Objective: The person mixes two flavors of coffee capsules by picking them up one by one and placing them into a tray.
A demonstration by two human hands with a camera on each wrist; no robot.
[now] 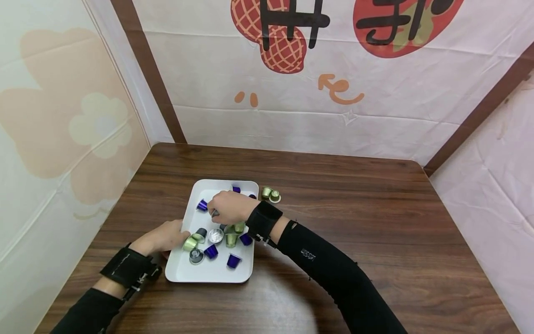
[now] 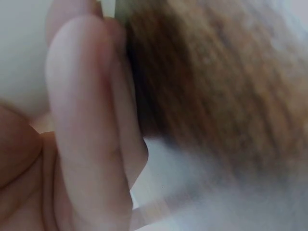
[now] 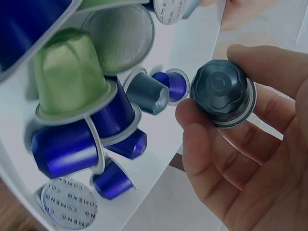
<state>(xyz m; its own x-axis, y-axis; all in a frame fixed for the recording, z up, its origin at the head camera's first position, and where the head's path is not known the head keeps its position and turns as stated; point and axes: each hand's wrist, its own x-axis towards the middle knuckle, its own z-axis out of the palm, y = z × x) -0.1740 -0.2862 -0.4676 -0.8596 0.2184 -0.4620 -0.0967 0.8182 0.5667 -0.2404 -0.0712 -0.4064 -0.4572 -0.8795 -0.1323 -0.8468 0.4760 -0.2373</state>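
Coffee capsules in blue, green and grey lie scattered in a white tray (image 1: pixel 221 274). Over the tray's middle, my right hand (image 1: pixel 231 207) pinches a dark grey coffee capsule (image 3: pixel 221 89) between thumb and fingertips, its rounded base towards the right wrist camera. My left hand (image 1: pixel 164 237) grips the tray's left rim; the left wrist view shows its fingers (image 2: pixel 86 110) close up and blurred. Near that hand lie a light green capsule (image 1: pixel 189 244) and a grey capsule (image 1: pixel 196 256). A blue capsule (image 1: pixel 202 205) lies just left of my right hand.
Two green capsules (image 1: pixel 270 194) sit on the wooden table (image 1: pixel 354 222) just outside the tray's upper right corner. Printed cloth walls (image 1: pixel 292 125) enclose the table's back and sides.
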